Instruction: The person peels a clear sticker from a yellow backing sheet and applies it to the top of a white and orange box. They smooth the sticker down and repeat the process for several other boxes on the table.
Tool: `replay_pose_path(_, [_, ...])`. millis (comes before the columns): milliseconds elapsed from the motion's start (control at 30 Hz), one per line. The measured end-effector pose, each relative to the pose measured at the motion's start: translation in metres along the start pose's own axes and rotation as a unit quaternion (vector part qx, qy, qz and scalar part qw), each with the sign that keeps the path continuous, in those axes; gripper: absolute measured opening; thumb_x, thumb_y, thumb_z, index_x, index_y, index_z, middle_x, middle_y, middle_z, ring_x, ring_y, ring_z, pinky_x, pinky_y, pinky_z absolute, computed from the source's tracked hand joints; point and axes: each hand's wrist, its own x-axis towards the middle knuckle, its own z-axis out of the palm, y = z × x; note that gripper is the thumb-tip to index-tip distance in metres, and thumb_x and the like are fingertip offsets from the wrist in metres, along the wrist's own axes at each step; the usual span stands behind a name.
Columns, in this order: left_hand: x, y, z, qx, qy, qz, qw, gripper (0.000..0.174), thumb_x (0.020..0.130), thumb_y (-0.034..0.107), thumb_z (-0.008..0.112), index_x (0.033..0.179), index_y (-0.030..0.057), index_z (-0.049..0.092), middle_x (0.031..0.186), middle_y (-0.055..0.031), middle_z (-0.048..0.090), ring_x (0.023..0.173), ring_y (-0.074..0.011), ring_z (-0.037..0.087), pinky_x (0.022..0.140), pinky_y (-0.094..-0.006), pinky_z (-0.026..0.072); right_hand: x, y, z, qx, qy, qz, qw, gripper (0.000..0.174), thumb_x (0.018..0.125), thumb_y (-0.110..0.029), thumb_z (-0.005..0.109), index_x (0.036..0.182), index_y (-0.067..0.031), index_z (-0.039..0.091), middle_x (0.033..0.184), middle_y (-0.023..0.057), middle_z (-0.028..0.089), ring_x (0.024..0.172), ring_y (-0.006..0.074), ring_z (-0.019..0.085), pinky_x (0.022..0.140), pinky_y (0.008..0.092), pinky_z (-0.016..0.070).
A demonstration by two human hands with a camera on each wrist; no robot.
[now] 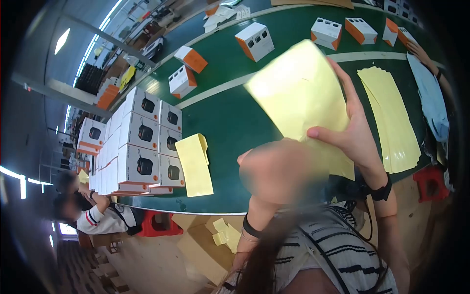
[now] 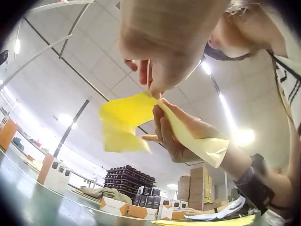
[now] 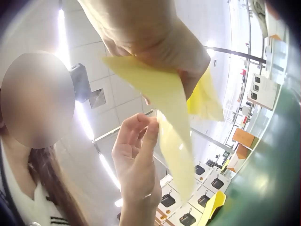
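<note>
In front of me I hold a glossy yellow folded sheet [image 1: 303, 93] in the air above the green table [image 1: 220, 127]. My right hand [image 1: 355, 130] grips its right side, thumb on the near face and fingers behind it. At the lower edge, my left hand [image 1: 279, 171] is blurred in the head view. The right wrist view shows the left hand [image 3: 138, 160] pinching the sheet's edge between thumb and fingertips. In the left wrist view the sheet [image 2: 127, 117] bends into two panels, with the right hand [image 2: 181, 136] between them.
White boxes [image 1: 139, 142] stand stacked at the left, beside another folded yellow sheet [image 1: 195, 164]. A pile of yellow sheets [image 1: 391, 120] lies at the right. Orange-and-white boxes [image 1: 254, 41] line the far side. Below the table edge sits an open carton [image 1: 200, 247]. Other people sit nearby.
</note>
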Motion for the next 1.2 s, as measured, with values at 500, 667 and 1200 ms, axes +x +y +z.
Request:
replay_pose_path(500, [-0.007, 0.011, 0.013, 0.071, 0.043, 0.039, 0.996, 0.027, 0.065, 0.004, 0.064, 0.084, 0.0233, 0.068, 0.087, 0.0103, 0.057, 0.086, -0.0116, 0.041, 0.078, -0.0316, 0.0305, -0.01, -0.007, 0.01, 0.111, 0.065, 0.063, 0.99, 0.105, 0.074, 0.006, 0.078, 0.157, -0.0115, 0.015, 0.123, 0.0139, 0.062, 0.109, 0.0175, 0.063, 0.094, 0.0321, 0.0519])
replay_pose_path(667, [-0.012, 0.019, 0.011, 0.016, 0.001, 0.008, 1.0, 0.032, 0.064, -0.01, 0.067, 0.087, 0.012, 0.073, 0.105, -0.0036, 0.053, 0.092, -0.0231, 0.045, 0.076, -0.0323, 0.0355, -0.013, -0.007, 0.011, 0.102, 0.096, 0.071, 0.988, 0.105, 0.075, 0.006, 0.077, 0.157, -0.0101, 0.013, 0.124, 0.0156, 0.062, 0.107, 0.0189, 0.065, 0.091, 0.0326, 0.0536])
replay_pose_path(1200, [-0.028, -0.012, 0.015, -0.811, -0.049, -0.399, 0.425, 0.033, 0.089, 0.008, 0.071, 0.114, 0.0072, 0.049, 0.131, -0.0133, 0.05, 0.12, -0.0234, 0.051, 0.102, -0.0364, 0.0401, 0.024, 0.024, -0.011, -0.079, -0.112, 0.055, 0.989, 0.118, 0.08, -0.006, 0.08, 0.156, -0.0087, -0.011, 0.158, 0.0222, 0.015, 0.133, 0.025, 0.046, 0.108, 0.0344, 0.0411])
